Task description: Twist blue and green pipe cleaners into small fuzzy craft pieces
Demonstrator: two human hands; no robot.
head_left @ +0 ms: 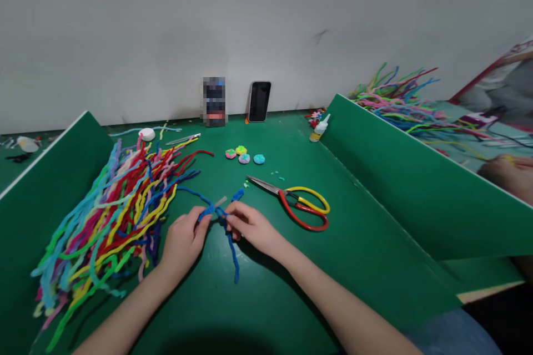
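Note:
My left hand (186, 238) pinches one end of a blue fuzzy stem (235, 260) wound around a thin pale strip (220, 200). On the right of the same piece, my right hand (250, 226) closes its thumb and fingers on the blue strands. One strand hangs down toward me, and another runs up and left toward the pile. A short blue end (239, 194) shows just above my right hand. Scissors (291, 199) with one red and one yellow handle lie to the right, their blades partly open.
Colourful fuzzy stems (112, 205) are heaped at left. Small round pieces (244, 158), a glue bottle (318, 131) and a phone (259, 102) stand or lie farther back. Green dividers (400, 177) flank the table. Beyond the right one are more stems (400, 100) and another person's hand (506, 177).

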